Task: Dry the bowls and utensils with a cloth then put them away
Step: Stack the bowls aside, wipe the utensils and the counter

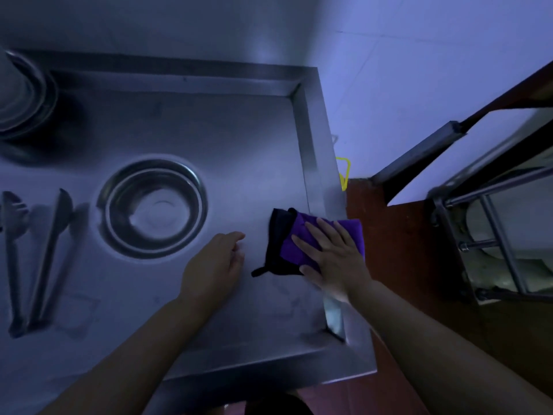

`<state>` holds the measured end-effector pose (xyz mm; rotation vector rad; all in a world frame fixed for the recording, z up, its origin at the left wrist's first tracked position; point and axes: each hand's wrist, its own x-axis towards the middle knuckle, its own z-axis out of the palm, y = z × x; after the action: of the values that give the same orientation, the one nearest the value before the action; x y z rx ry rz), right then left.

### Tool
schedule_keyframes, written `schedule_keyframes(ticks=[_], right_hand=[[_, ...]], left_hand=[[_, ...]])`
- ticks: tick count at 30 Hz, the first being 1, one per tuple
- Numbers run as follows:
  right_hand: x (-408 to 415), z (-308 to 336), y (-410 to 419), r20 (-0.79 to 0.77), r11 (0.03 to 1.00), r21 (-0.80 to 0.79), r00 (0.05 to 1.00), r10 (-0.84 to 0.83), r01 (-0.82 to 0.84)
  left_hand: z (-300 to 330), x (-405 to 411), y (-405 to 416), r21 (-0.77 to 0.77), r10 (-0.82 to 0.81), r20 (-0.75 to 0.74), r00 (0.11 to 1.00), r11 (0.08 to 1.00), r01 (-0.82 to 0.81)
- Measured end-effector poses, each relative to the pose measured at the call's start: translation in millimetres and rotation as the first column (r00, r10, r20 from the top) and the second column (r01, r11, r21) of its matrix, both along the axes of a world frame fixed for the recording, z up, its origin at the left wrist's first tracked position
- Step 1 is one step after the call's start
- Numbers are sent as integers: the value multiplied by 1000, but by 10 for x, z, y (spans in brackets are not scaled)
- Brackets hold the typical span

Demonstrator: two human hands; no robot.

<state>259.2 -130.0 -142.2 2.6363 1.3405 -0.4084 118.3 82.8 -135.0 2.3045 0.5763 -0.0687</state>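
Note:
A purple cloth with a black edge (287, 247) lies on the steel counter (227, 139) near its right rim. My right hand (332, 256) rests flat on the cloth, fingers spread. My left hand (217, 263) hovers just left of the cloth, loosely curled and holding nothing. A steel bowl (154, 206) sits upright on the counter to the left of my hands. Farther left lie two long utensils side by side, a fork-like one (12, 259) and a spoon (51, 253). A stack of steel bowls (21, 94) stands at the far left back.
The counter has a raised rim at its back and right side (311, 145). To the right stands a brown cabinet with an open hinged door (419, 151) and a wire rack holding dishes (496, 241). A yellow hook (344, 172) hangs by the counter's right edge.

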Motion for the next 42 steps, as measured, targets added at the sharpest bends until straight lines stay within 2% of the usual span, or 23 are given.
schedule_keyframes(ticks=[4,10,15,22,27,30,32,36,42], right_hand=[[547,-53,323,32,998,48,999,25,-27],[1493,-123,909,83,995,57,994,72,-77],[2224,-155,1405,196,991,72,976,93,-109],[2805,-261,1960,244,993,53,965,94,-110],[2666,-364,2169,226,999,38,974,9,-18],[2353,-489,2459,62,993,88,995,-83,77],[2151,-552,2710,13,992,121,999,-42,40],[1794,-613,3055,20,987,135,996,90,-92],[1160,-643,2914,5,975,132,983,182,-181]], left_hand=[[-22,535,24,78,-13,-48,999,997,16],[-67,1245,120,75,47,-8,999,996,-46],[-118,1637,267,66,129,17,991,989,-130],[-169,1851,568,65,239,80,968,968,-244],[-182,1641,683,68,291,70,954,953,-295],[-176,1440,685,88,311,51,949,945,-314],[-164,1285,727,96,348,49,936,931,-351],[-171,915,914,113,396,62,916,909,-401],[-198,229,1189,100,499,54,865,859,-502]])
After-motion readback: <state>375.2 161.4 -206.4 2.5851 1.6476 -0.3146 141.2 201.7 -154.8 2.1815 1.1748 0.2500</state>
